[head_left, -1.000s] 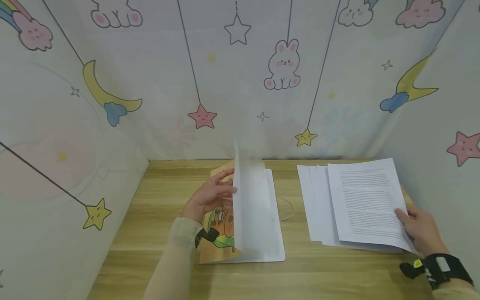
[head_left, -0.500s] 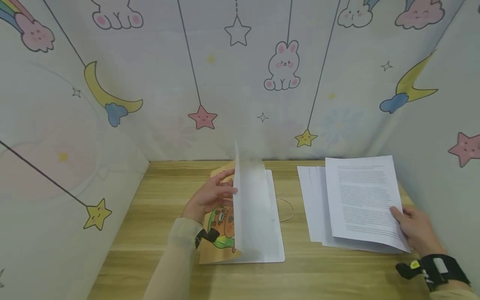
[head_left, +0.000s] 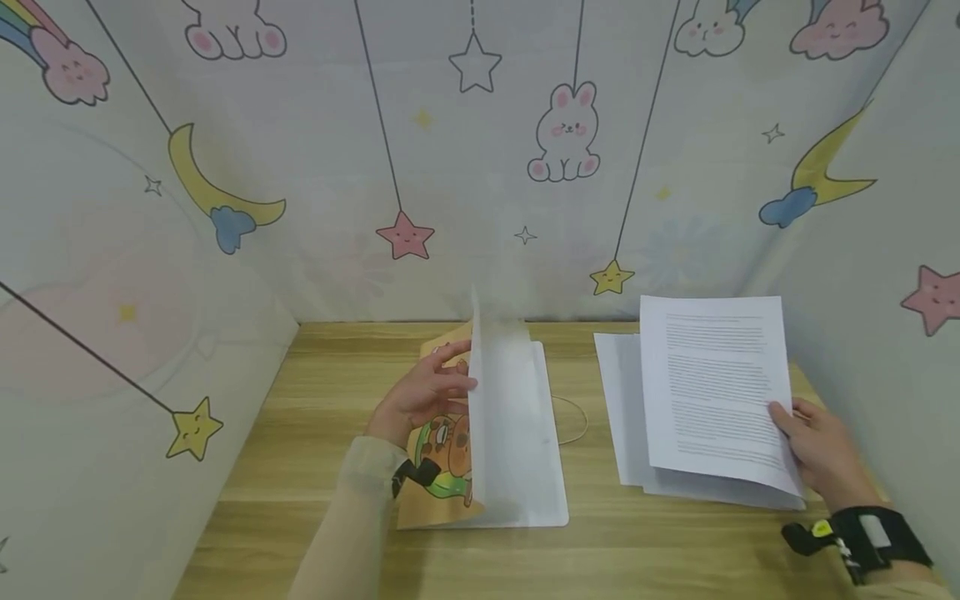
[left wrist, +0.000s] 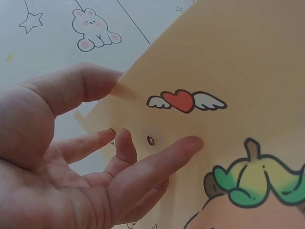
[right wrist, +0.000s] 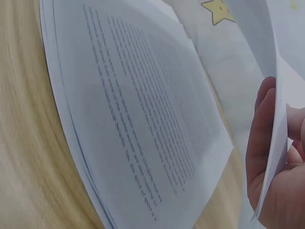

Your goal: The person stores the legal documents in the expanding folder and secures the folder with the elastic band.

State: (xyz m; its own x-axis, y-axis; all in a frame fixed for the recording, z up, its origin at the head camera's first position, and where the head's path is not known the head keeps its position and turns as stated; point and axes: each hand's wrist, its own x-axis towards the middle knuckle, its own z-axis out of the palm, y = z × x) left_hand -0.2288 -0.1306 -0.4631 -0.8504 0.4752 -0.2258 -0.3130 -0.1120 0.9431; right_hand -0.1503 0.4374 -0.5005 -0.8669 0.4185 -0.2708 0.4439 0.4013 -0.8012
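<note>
A tan cardboard file folder with cartoon prints lies at the centre of the table, its cover raised and its white inside facing right. My left hand holds the cover's edge, with fingers on the printed outer side and the thumb at the edge. In the left wrist view, a winged heart shows on the cover beside the fingers. My right hand pinches a printed paper sheet by its right edge, thumb on top. That sheet is lifted over other sheets; in the right wrist view it bends between thumb and fingers.
A thin elastic loop sticks out at the folder's right side. Pale cloth walls with cartoon prints enclose the wooden table at the back and both sides. In the right wrist view, printed sheets lie below the hand.
My right hand has moved left, and the sheet it pinches has shifted left and upward over the others. The left hand and the raised cover have stayed almost still.
</note>
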